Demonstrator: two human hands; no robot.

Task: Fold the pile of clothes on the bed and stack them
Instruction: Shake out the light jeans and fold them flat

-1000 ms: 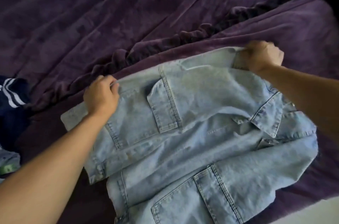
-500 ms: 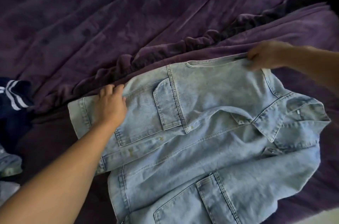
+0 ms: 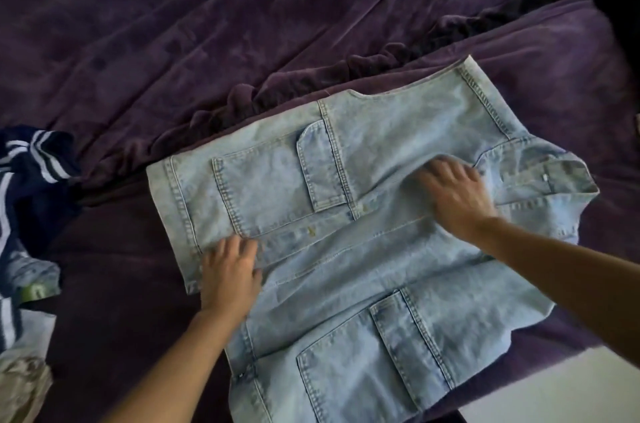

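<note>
We see a pale blue denim jacket (image 3: pixel 381 266) spread front side up on the bed (image 3: pixel 207 24), which is covered in a dark purple, heavily creased blanket. The jacket lies slantwise across the near part of the bed, its collar (image 3: pixel 540 173) toward the right and its hem toward the left, with one flapped pocket (image 3: pixel 322 166) on the far panel and another pocket (image 3: pixel 377 363) on the near panel. The left hand (image 3: pixel 230 272) rests flat on the denim close to the hem, where the two front panels meet, with its fingers straight and gripping nothing. The right hand (image 3: pixel 457 197) presses down on the jacket just beside the collar with its fingers spread. It is somewhat blurred, yet we can make out that it lies released on the cloth rather than clenched round it. Well apart from the jacket, at the left edge of the bed, sits a loose heap of other clothes: a navy garment with white stripes (image 3: pixel 34 176), a crumpled bit of light denim (image 3: pixel 31 270) below it, and a pale cloth (image 3: pixel 20 388) in the near corner.
</note>
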